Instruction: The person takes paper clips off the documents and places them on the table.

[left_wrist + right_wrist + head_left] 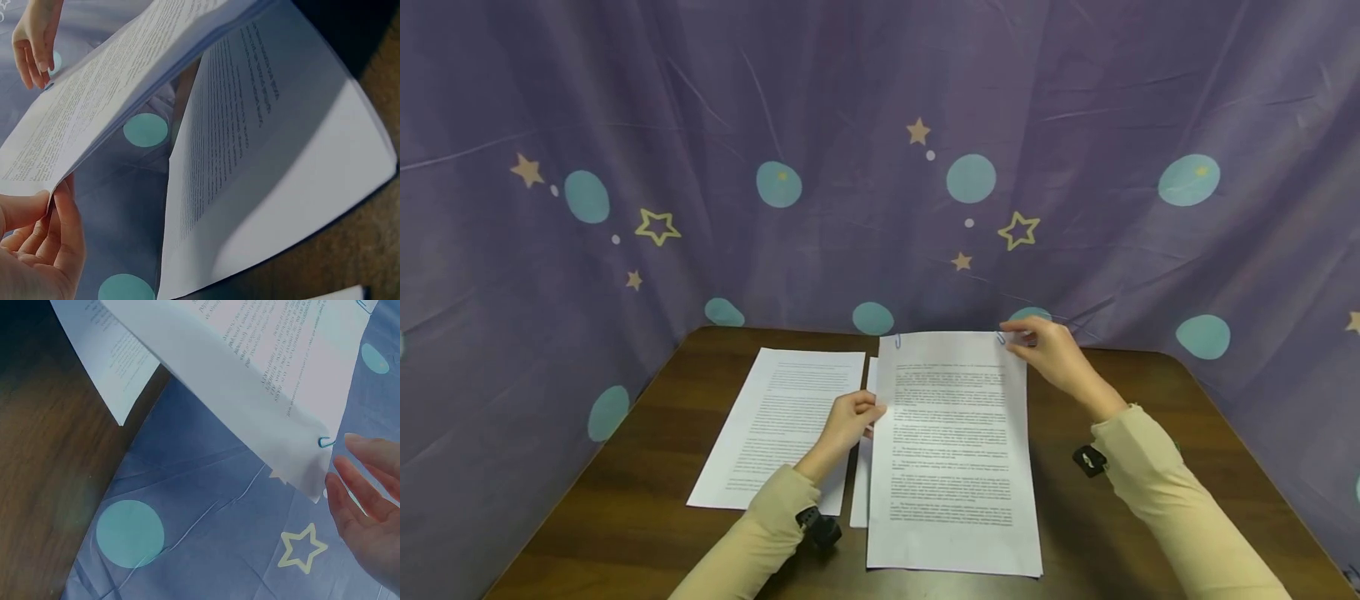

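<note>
White paper sheaf point(955, 458), likely light but floppy, tilts above the tabletop point(617, 500), left grip point(848, 417) pinching its side edge, right grip point(1051, 352) spread beside a clip point(1001, 338); best held by both edges

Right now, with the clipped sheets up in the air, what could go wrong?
1. Sheets could sag or twist: the left hand pinches only their left edge, and the right hand's fingers look off the corner in the right wrist view.
2. The right clip might get knocked or pulled loose: it sits at the edge, right by those fingers.
3. Lowering might shove the partly hidden paper, which the sheets overlap in the head view.
</note>
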Available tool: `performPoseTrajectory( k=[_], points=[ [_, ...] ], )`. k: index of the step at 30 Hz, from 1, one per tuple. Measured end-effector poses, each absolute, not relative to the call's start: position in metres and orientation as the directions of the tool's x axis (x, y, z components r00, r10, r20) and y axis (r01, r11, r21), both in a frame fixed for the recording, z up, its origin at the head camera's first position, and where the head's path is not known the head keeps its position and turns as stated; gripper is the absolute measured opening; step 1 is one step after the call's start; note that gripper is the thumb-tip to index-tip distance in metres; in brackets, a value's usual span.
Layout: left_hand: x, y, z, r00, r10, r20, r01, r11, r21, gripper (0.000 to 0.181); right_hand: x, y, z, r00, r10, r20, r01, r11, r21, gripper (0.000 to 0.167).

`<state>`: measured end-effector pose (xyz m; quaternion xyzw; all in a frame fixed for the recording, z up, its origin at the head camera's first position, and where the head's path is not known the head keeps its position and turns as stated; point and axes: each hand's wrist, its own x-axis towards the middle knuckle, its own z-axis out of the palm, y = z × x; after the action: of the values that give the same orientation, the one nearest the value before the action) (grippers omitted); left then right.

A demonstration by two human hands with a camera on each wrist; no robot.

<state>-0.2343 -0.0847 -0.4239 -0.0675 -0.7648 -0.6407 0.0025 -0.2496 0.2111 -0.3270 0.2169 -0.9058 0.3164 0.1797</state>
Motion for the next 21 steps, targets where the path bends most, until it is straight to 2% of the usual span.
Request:
performPoseTrajectory(
  k=[8,21],
  points=[
    [-0.231,-0.087,-0.422,-0.987,0.121,0.107,0.126,0.162,0.979,0.012,-0.255,0.206,-0.321,-0.871,-0.295,0.392,-0.474,0.715,-0.514,0.028],
    [-0.212,-0.086,-0.397,-0.98,0.148,0.134,0.156,0.154,0.976,0.01,-0.257,0.206,-0.321,-0.884,-0.324,0.338,-0.459,0.742,-0.49,0.021]
  ],
)
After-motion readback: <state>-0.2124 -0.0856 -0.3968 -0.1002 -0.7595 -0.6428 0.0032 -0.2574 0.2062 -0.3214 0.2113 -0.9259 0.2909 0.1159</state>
